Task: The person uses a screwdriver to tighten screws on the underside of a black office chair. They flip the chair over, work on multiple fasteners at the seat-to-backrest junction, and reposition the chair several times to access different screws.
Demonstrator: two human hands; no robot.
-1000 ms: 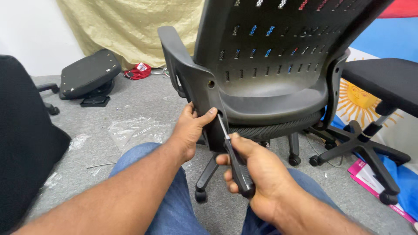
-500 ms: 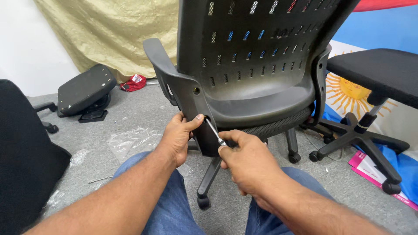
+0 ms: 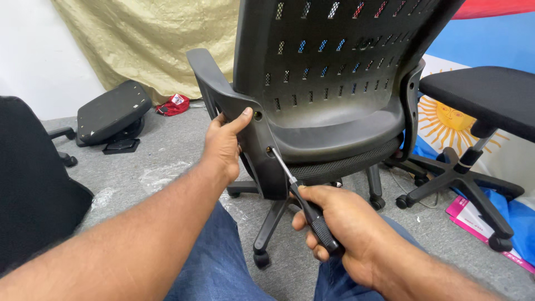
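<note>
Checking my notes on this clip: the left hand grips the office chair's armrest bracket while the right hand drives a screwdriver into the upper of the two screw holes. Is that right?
Not quite. In the head view the screwdriver, held in the right hand, has its tip in the lower hole; the upper hole is open. The left hand does grip the armrest bracket.

Matt plastic chair (image 3: 334,72), shiny metal screwdriver (image 3: 304,195) shaft
</note>
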